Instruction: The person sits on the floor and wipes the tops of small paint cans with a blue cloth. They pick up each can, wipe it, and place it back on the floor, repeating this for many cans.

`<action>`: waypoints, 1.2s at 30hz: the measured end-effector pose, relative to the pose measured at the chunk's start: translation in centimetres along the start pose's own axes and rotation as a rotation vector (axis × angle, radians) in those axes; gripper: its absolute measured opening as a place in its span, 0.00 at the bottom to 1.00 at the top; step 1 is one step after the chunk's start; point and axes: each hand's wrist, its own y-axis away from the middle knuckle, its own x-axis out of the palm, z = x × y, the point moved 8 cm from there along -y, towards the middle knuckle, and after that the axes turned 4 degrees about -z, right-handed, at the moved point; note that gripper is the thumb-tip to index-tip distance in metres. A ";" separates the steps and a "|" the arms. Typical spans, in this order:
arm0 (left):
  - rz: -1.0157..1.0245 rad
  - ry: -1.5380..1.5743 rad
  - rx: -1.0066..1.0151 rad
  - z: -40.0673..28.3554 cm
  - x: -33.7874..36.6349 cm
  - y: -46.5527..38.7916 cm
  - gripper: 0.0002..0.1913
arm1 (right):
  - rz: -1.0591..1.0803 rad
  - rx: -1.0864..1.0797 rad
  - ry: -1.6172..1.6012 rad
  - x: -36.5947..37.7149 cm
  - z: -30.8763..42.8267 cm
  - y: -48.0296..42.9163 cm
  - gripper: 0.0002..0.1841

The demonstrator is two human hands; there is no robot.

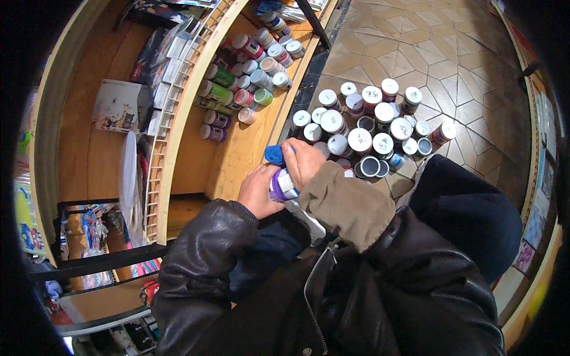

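Observation:
My left hand point(259, 192) is closed around a jar with a purple and white label point(283, 184), held tilted in front of my body. A blue cloth point(274, 155) is in my right hand point(305, 162), which is at the upper side of the same jar. The jar's lid end is hidden. Ahead of my hands, many jars with white lids point(360, 140) stand close together on the floor, several lids bearing handwritten marks. Left of them, jars with green, pink and purple contents point(218, 92) stand and lie on the lower wooden shelf.
The wooden shelf edge point(271, 120) runs close beside my hands. Above it, an upper shelf with a slatted wooden rail point(177, 95) holds packets. My bent knee point(467, 213) is at the right of the jars on the tiled floor point(392, 35). Another shelf unit borders the far right.

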 end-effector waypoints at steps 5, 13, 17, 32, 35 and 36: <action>-0.062 0.465 -0.191 2.0 1.6 0.7 0.34 | -0.140 0.405 0.035 -1.9 -9.1 -1.5 0.27; -0.100 0.470 -0.375 6.5 3.5 0.3 0.40 | 0.150 -0.147 -0.273 1.9 -0.6 -1.1 0.27; -0.059 0.749 -0.497 6.5 5.5 1.2 0.38 | 0.104 -0.247 0.047 2.6 1.5 0.0 0.21; -0.037 1.453 -0.834 5.9 6.7 0.1 0.22 | -0.135 0.434 -0.751 -0.7 -5.3 -2.3 0.25; 0.027 1.824 -0.735 4.3 6.6 -0.8 0.31 | 0.011 0.045 -0.192 2.6 -2.1 -0.1 0.28; 0.029 1.666 -0.768 4.8 6.7 -0.5 0.38 | -0.030 -0.022 -0.185 2.9 -1.8 0.6 0.30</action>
